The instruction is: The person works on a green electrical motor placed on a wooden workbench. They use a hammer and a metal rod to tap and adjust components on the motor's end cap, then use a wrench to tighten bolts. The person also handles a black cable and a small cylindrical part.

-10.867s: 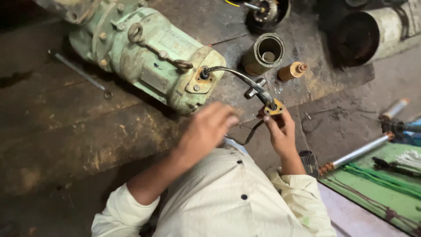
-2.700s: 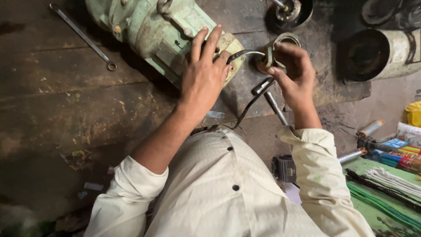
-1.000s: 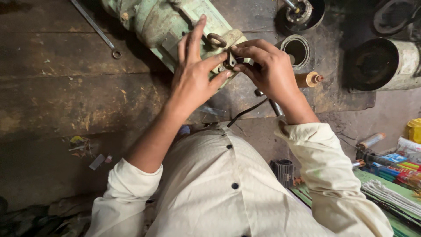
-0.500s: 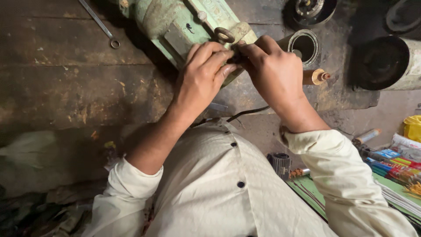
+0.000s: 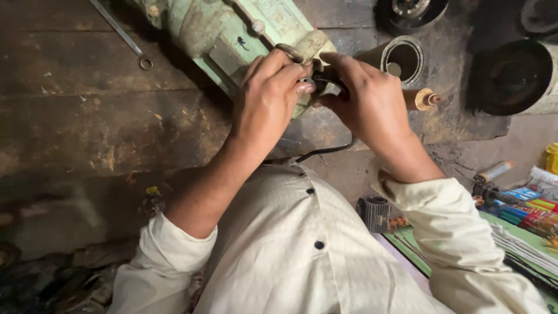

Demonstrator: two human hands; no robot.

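A pale green electric motor [image 5: 232,29] lies on a worn wooden bench at the top of the head view. My left hand [image 5: 268,96] and my right hand [image 5: 363,102] meet at the motor's near end, by its beige terminal box [image 5: 311,46]. Both hands have their fingers pinched around a black cable end [image 5: 325,78] at that box. The black cable [image 5: 325,152] trails down below my right wrist. What the fingertips grip is mostly hidden by the hands.
A long spanner [image 5: 119,34] lies on the bench at the upper left. A short metal cylinder [image 5: 401,58] and a wooden-handled tool [image 5: 421,99] sit right of my hands. Dark round parts [image 5: 511,75] stand at the upper right; pens and tools [image 5: 523,203] lie at the right.
Since the earliest frame both hands have risen from the cable's loose end to the motor's terminal box. Over the last second they closed in tighter on it.
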